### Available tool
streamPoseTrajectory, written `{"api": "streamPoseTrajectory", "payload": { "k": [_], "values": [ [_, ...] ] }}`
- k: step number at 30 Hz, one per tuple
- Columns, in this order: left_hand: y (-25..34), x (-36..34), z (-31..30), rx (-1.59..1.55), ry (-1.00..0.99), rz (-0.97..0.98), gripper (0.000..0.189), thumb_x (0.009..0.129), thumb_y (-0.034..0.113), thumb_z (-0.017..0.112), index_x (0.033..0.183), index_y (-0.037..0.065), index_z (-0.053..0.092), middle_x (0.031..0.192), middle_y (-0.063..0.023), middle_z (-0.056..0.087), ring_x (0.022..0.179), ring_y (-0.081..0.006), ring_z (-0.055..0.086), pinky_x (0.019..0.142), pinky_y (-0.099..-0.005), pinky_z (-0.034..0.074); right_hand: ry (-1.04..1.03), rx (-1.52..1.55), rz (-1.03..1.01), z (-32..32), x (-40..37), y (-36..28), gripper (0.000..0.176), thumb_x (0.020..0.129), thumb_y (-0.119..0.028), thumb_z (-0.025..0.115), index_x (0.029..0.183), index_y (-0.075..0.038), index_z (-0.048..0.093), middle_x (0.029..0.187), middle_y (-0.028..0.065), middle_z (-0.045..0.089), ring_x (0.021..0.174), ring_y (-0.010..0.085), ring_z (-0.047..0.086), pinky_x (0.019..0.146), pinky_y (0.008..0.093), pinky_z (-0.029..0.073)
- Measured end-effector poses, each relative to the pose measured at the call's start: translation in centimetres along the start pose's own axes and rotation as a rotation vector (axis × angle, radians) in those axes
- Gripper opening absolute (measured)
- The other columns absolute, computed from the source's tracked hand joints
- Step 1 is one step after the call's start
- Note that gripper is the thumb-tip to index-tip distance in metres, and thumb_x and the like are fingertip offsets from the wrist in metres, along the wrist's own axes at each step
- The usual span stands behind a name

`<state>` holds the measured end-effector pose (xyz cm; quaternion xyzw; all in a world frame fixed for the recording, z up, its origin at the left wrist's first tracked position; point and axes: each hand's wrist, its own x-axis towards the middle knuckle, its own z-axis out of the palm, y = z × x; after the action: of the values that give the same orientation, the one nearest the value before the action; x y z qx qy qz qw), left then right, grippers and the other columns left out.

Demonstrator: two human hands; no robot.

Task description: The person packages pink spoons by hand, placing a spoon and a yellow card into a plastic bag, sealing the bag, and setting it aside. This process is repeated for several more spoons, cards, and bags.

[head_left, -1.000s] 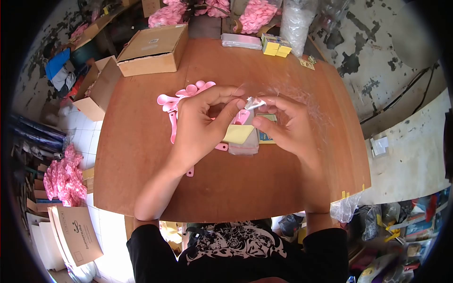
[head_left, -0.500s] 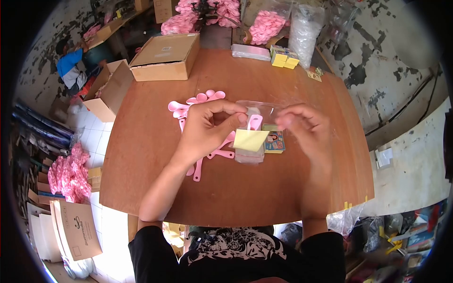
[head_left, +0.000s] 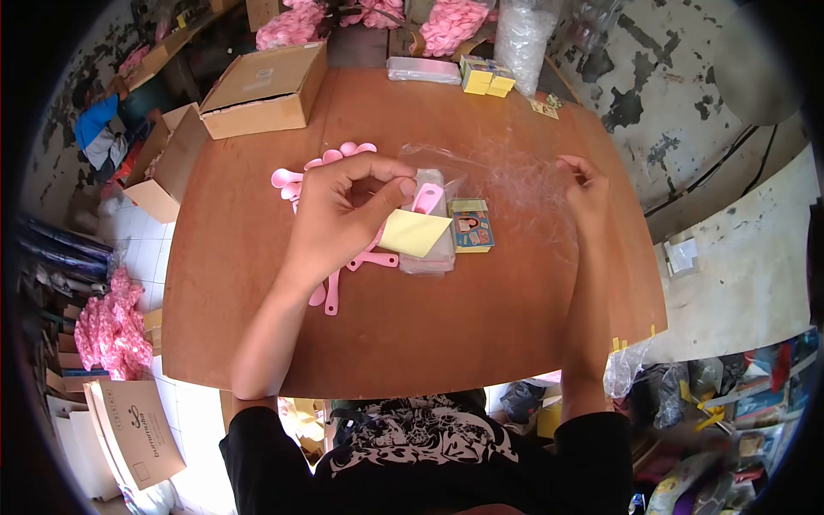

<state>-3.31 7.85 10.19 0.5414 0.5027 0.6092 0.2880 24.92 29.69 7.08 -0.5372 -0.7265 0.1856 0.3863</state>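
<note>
My left hand [head_left: 348,202] is closed in a pinch on the upper edge of a clear plastic bag. A yellow card [head_left: 416,233] and the pink handle of a spoon [head_left: 427,198] show in this bag; the spoon's other end is hidden. Beneath it, a stack of clear bags [head_left: 432,261] lies on the table. Off to the right, my right hand [head_left: 585,193] has its fingers pinched together; what they hold, if anything, is too fine to make out. Thin clear plastic strips [head_left: 524,176] lie near it. Between the hands rests a stack of printed cards [head_left: 471,227].
Pink spoons [head_left: 331,296] lie partly behind my left arm. A cardboard box [head_left: 266,94], a flat clear pack [head_left: 423,70], yellow card stacks [head_left: 487,77] and a tall bag [head_left: 522,47] stand along the table's [head_left: 481,335] back. A person [head_left: 99,129] sits at far left.
My right hand has moved away from the bag, to the right. The left hand still pinches the bag, now tilted. The whole view has shifted slightly.
</note>
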Motion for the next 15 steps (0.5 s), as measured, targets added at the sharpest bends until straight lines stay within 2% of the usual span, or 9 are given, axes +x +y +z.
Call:
{"api": "streamPoseTrajectory", "payload": {
  "k": [1,3,5,9,12,15],
  "values": [
    [-0.2,0.2,0.1,0.006,0.003,0.004,0.01,0.09,-0.002,0.066,0.099,-0.004,0.068,0.091,-0.0054,0.069,0.087,-0.0096,0.063,0.078,-0.0234,0.051,-0.161,0.317,-0.066,-0.2,-0.6,-2.2,0.021,0.092,-0.019,0.066,0.105,-0.004,0.072,0.093,0.0063,0.072,0.082,0.0113,0.067,0.068,0.0266,0.051],
    [-0.8,0.1,0.4,-0.058,-0.004,0.045,0.01,0.09,-0.002,0.066,0.099,-0.004,0.068,0.094,-0.0053,0.068,0.088,-0.0095,0.063,0.077,-0.0234,0.051,-0.502,0.58,-0.153,-0.9,-3.9,-8.1,0.023,0.089,-0.012,0.07,0.11,-0.001,0.069,0.096,0.0049,0.071,0.082,0.0075,0.063,0.069,0.023,0.049],
    [-0.5,0.0,0.3,-0.053,-0.005,0.02,0.01,0.09,-0.002,0.065,0.099,-0.004,0.068,0.098,-0.0062,0.067,0.088,-0.0099,0.063,0.078,-0.024,0.052,-0.688,0.778,-0.35,1.5,-5.8,-9.7,0.029,0.087,-0.01,0.072,0.114,-0.001,0.067,0.1,0.0059,0.071,0.083,0.0066,0.062,0.071,0.0221,0.049],
    [-0.4,0.1,0.1,-0.074,0.018,0.014,0.01,0.09,-0.002,0.065,0.099,-0.004,0.069,0.099,-0.0079,0.068,0.089,-0.0106,0.064,0.08,-0.0251,0.053,-0.589,0.865,-0.469,4.7,-8.1,-12.3,0.024,0.086,-0.007,0.073,0.109,0.001,0.069,0.096,0.0059,0.071,0.082,0.007,0.062,0.071,0.0219,0.05],
    [-0.7,0.2,-0.3,-0.045,0.063,0.046,0.01,0.09,-0.001,0.066,0.1,-0.004,0.069,0.097,-0.0079,0.07,0.086,-0.0104,0.065,0.077,-0.025,0.054,-0.409,0.891,-0.371,5.6,-8.2,-13.3,0.013,0.088,-0.003,0.07,0.099,0.003,0.07,0.089,0.0059,0.071,0.077,0.0068,0.063,0.065,0.0213,0.051],
    [-0.7,0.3,-0.6,-0.002,0.069,0.07,0.012,0.09,0.001,0.066,0.102,-0.004,0.069,0.093,-0.0074,0.071,0.082,-0.0103,0.066,0.072,-0.0242,0.056,-0.422,0.869,-0.313,5.1,-8.1,-12.8,0.012,0.089,-0.002,0.069,0.1,0.004,0.07,0.088,0.0067,0.071,0.078,0.0073,0.064,0.067,0.0216,0.052]
  ]
}}
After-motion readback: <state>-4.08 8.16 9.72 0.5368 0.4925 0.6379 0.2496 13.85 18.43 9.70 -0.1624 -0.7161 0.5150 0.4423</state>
